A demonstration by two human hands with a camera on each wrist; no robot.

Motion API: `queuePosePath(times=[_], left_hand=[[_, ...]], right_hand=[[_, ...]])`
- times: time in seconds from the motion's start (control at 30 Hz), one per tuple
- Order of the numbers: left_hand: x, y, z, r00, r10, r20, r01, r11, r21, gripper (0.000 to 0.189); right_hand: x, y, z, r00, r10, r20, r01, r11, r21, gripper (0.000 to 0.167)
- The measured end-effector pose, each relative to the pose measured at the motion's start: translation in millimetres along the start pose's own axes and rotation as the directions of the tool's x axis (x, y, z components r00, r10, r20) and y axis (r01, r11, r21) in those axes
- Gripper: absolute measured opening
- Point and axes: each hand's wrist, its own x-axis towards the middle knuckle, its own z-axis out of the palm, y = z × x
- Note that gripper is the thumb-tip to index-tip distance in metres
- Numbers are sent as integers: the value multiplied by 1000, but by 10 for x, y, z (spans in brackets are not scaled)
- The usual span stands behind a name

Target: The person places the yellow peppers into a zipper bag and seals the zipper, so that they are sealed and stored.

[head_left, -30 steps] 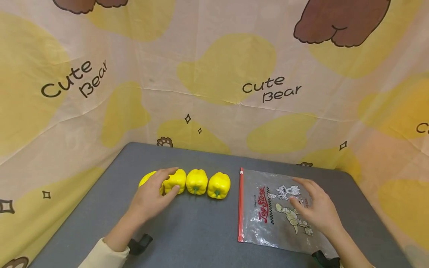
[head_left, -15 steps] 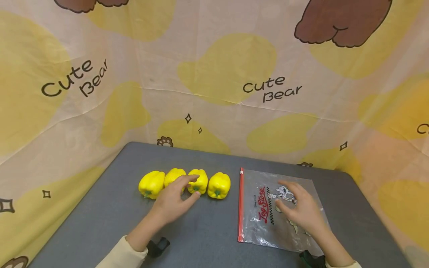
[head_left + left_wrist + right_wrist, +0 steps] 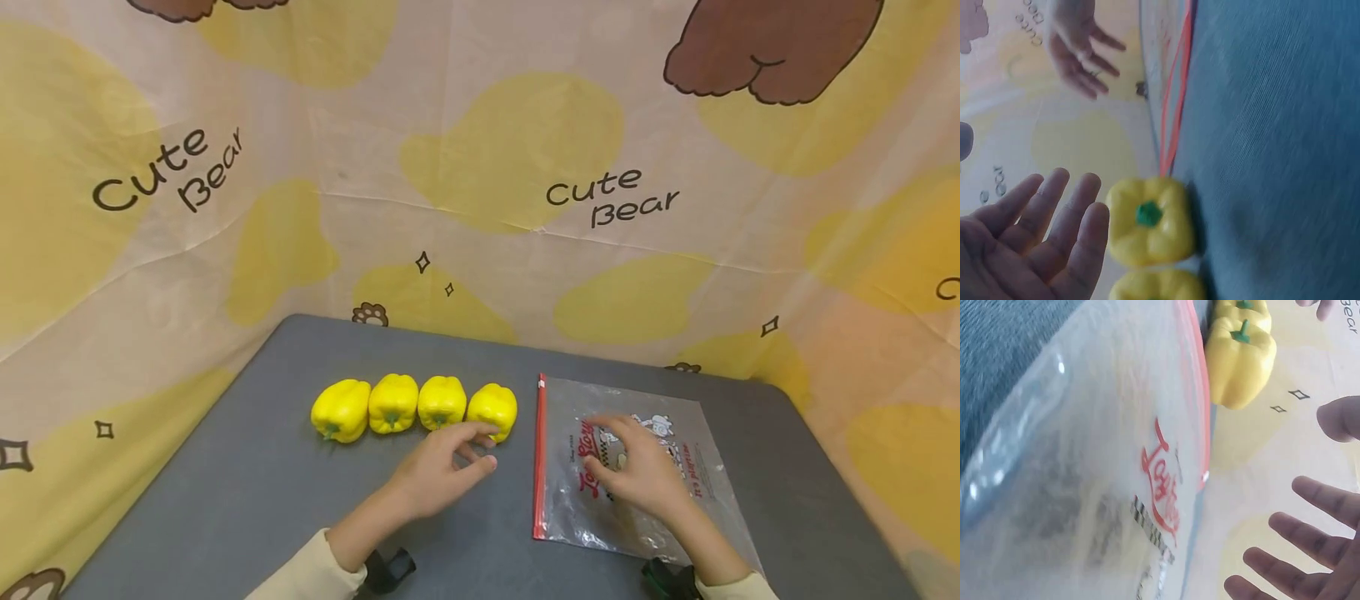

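Note:
Several yellow bell peppers with green stems lie in a row; the leftmost bell pepper leans slightly. My left hand hovers in front of the row's right end, fingers relaxed and holding nothing, overlapping the rightmost bell pepper in the head view. In the left wrist view its spread fingers appear beside a bell pepper. A clear zip bag with a red slider edge and "Toy Story" print lies flat to the right. Above it my right hand is relaxed and empty, covering part of the print.
The grey table carries the peppers and the bag. A patterned cloth with "Cute Bear" lettering rises behind the table and along both sides. A black strap piece sits at my left wrist, with another black piece at the right.
My left hand has moved right along the row, from the leftmost peppers to the rightmost. My right hand has shifted left over the bag. Peppers and bag stay in place.

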Motion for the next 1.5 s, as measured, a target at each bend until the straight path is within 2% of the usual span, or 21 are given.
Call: queuePosePath(times=[0.2, 0.3, 0.43, 0.67, 1.0, 1.23, 1.5], left_hand=[[78, -51, 208, 997, -33, 76, 36, 998, -46, 40], [135, -74, 302, 994, -54, 93, 59, 997, -55, 44], [210, -109, 415, 995, -64, 78, 69, 996, -64, 47], [329, -165, 576, 993, -104, 53, 107, 992, -69, 48], [449, -153, 664, 985, -168, 46, 170, 984, -49, 48], [529, -182, 716, 984, -173, 37, 173, 985, 4, 48], [554, -135, 717, 985, -162, 61, 157, 984, 78, 44]], right_hand=[[5, -27, 112, 999, 15, 42, -14, 1000, -16, 53], [3, -22, 162, 997, 30, 67, -28, 999, -21, 54], [-4, -11, 206, 995, 35, 94, -34, 999, -12, 56], [7, 17, 277, 995, -5, 104, 8, 1000, -24, 55], [60, -14, 416, 991, -38, 128, 42, 999, -34, 55], [55, -5, 460, 989, -42, 139, 52, 996, -71, 59], [53, -7, 468, 982, -24, 188, 44, 993, -106, 57]])
